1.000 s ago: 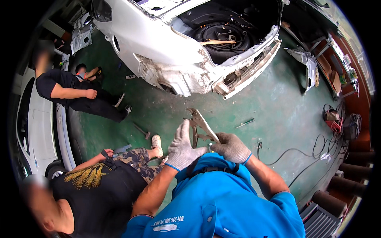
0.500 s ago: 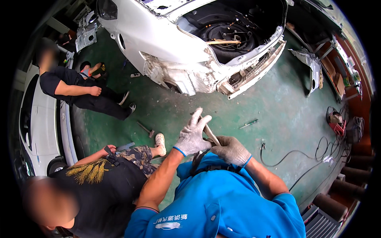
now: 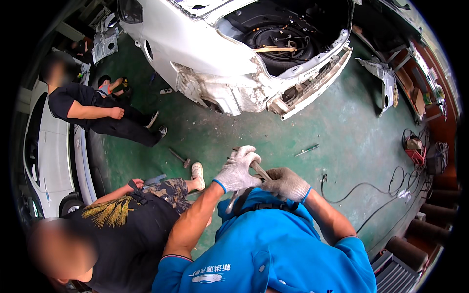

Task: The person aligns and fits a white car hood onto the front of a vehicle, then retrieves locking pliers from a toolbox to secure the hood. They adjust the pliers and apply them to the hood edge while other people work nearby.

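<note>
In front of my waist, both hands wear pale knit work gloves with blue cuffs. My left hand is closed, its fingers curled over a long grey metal tool. My right hand is wrapped round the tool's other end, just right of the left. A slim metal piece sticks out below my left palm; whether it belongs to the same tool I cannot tell. The fingers hide most of the tool, and its exact kind does not show. Ahead stands a white car body with its rear stripped and its boot open.
A hammer and a thin tool lie on the green floor. One person in black is close on my left; another stands farther off. Cables run at right. A detached panel stands near the shelving.
My left hand has turned and its raised fingers have curled down over the tool. The slim metal piece now shows below the palm. The right hand has barely shifted.
</note>
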Tool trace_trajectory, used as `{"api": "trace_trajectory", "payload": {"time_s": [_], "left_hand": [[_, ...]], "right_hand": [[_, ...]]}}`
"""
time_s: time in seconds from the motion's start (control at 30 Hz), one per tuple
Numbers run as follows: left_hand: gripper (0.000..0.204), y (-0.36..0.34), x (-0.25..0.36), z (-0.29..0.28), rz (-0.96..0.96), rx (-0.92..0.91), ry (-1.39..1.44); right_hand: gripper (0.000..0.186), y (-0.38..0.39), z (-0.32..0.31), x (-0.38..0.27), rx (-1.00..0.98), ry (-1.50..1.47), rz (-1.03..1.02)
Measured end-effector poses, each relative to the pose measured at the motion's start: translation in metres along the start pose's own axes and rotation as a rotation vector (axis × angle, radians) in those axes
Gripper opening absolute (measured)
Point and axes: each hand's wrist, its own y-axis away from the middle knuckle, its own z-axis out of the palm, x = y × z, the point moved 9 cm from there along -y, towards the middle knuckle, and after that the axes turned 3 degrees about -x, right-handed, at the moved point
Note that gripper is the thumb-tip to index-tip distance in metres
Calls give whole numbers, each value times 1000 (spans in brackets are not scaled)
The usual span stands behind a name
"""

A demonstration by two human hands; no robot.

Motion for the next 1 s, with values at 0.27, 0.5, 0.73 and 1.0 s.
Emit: {"api": "trace_trajectory", "payload": {"time_s": [0.27, 0.5, 0.73, 1.0], "left_hand": [[47, 8, -3, 6, -148, -30, -10], [36, 16, -15, 17, -214, 35, 61], [43, 22, -82, 25, -471, 48, 269], [45, 32, -87, 26, -540, 48, 296]], "right_hand": [[41, -18, -2, 13, 25, 235, -122], [51, -12, -5, -11, -25, 342, 1], [73, 8, -45, -13, 245, 155, -439], [44, 7, -20, -45, 464, 843, -726]]}}
